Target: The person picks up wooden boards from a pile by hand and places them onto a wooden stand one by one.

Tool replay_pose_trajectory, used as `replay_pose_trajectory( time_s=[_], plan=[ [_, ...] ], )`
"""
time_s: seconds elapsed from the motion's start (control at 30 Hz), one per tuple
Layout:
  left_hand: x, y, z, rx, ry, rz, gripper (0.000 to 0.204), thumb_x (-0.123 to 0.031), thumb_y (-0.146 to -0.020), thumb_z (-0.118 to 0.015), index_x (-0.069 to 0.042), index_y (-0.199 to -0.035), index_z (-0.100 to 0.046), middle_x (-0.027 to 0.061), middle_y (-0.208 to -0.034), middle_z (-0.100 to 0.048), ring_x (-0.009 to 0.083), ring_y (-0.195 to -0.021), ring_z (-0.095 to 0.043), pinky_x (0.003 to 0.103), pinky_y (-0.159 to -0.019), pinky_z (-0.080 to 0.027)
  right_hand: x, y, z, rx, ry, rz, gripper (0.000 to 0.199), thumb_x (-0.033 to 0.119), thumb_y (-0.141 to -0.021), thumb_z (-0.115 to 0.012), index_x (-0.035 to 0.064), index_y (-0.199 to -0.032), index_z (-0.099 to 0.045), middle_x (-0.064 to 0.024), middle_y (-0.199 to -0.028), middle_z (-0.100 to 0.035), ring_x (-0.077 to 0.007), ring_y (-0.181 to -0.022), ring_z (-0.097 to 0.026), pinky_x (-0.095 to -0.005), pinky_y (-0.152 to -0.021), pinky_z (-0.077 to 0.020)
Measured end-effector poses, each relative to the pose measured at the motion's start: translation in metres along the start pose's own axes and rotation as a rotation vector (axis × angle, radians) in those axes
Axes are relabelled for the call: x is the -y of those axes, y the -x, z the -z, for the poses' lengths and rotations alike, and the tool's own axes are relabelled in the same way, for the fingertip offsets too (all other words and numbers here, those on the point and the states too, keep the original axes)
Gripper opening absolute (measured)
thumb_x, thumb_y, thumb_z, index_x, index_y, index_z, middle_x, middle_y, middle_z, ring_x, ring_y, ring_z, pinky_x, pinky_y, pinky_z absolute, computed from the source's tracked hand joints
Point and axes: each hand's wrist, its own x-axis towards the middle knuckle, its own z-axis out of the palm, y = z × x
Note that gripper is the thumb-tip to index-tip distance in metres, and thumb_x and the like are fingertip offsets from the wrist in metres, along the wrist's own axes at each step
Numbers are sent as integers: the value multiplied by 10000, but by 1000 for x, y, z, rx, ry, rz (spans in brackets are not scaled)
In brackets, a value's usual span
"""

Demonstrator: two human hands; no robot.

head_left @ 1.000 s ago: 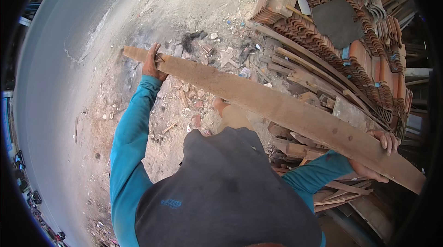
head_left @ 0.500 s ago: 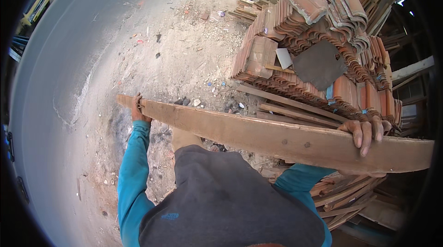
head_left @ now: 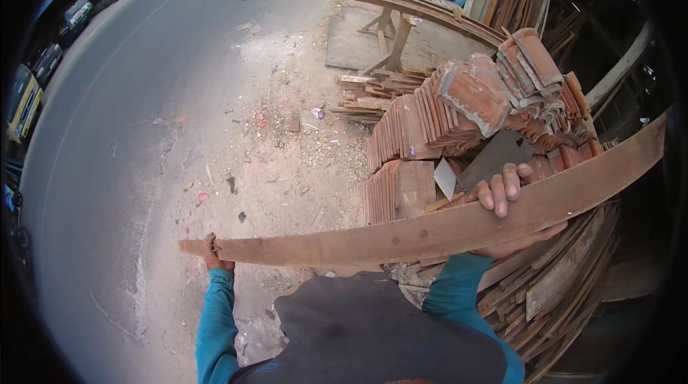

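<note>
Head: both grips [head_left: 216,258] [head_left: 499,195] closed around plank [head_left: 344,245]

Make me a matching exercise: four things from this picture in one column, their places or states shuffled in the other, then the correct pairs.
Things
1. wooden board
2. left hand
3. right hand
4. roof tiles

Places or states
A. gripping the wooden board right of the picture's middle
B. orange-brown, stacked beyond the wooden board
C. stretching across the picture, held at two places
D. gripping the wooden board near its left end

Pairs: 1-C, 2-D, 3-A, 4-B
</note>
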Motion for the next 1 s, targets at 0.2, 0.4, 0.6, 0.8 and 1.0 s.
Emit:
replay_pose_trajectory(
  time_s=[0.2, 0.4, 0.6, 0.8, 1.0],
  plan=[
    [-32, -144, -48, -7, -3, -48, 233, -238, -798, -601, -144, -1008, -564, 28, -884, -539, 202, -777, -579, 365, -716, -529, -124, -80, 57, -132, 9, 76, 991, 790, -772, -368, -76, -1253, -405, -170, -885, -536, -231, -715, -556, -354, -675, -436],
    [-54, -264, -150, -77, 16, -49, 253, -263, -817, -585, -159, -1045, -555, 14, -915, -546, 210, -786, -578, 407, -748, -530, -245, -180, 143, -101, -144, 22, 1019, 839, -711, -393, -53, -1201, -439, -186, -887, -558, -258, -689, -565, -384, -657, -440],
    [-73, -420, -208, 69, -7, -147, 183, -307, -833, -560, -156, -934, -555, 65, -901, -584, 252, -878, -594, 450, -812, -502, -342, -299, 204, -188, -128, 5, 1032, 864, -702, -338, -48, -1169, -456, -176, -869, -564, -247, -689, -561, -370, -636, -442],
    [-74, -533, -266, 83, -471, -440, 267, -258, -837, -547, -142, -1077, -534, 25, -1022, -511, 207, -927, -548, 377, -829, -486, -426, -390, 281, -357, -60, 22, 1004, 866, -715, -299, -17, -1163, -463, -124, -806, -524, -228, -667, -540, -353, -624, -438],
    [-90, -638, -371, -4, -73, -92, 283, -238, -803, -584, -114, -1053, -539, 30, -1062, -511, 226, -938, -549, 367, -823, -479, -531, -473, 348, -456, -23, 6, 957, 845, -736, -313, -17, -1107, -500, -117, -795, -527, -220, -649, -520, -355, -625, -441]
  ],
)
